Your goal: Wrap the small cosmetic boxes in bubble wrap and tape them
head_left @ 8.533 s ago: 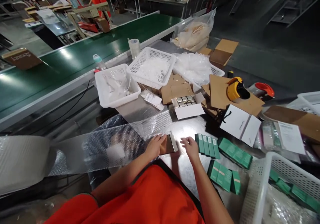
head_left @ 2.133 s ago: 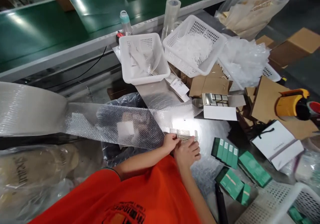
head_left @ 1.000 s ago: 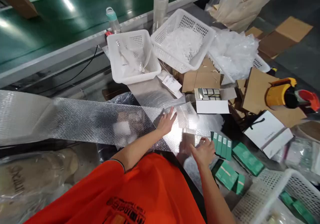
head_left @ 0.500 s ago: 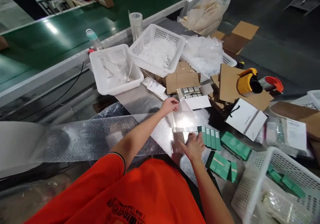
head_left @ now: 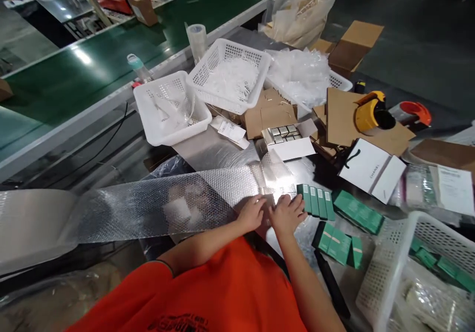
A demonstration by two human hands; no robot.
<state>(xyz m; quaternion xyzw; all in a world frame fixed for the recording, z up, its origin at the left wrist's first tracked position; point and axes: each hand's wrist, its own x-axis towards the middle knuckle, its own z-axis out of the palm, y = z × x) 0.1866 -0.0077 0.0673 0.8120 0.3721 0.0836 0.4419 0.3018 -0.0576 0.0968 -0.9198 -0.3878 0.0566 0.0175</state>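
Right fingers spread; left fingers curled, grip unclear; bubble wrap onto shiny table; green conveyor beyond.

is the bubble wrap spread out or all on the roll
Partly spread out: a strip of bubble wrap stretches from the roll toward the left hand, while more remains wound on the roll.

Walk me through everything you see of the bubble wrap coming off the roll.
The bubble wrap is a clear, dimpled strip, plastic by its look, running from the large roll at the picture's left edge onto the metallic worktop. Pale pieces show through its middle. Its right-hand end, washed out by glare, reaches towards the open white box. The left hand and right hand are near that end; I can't tell whether either grips it.
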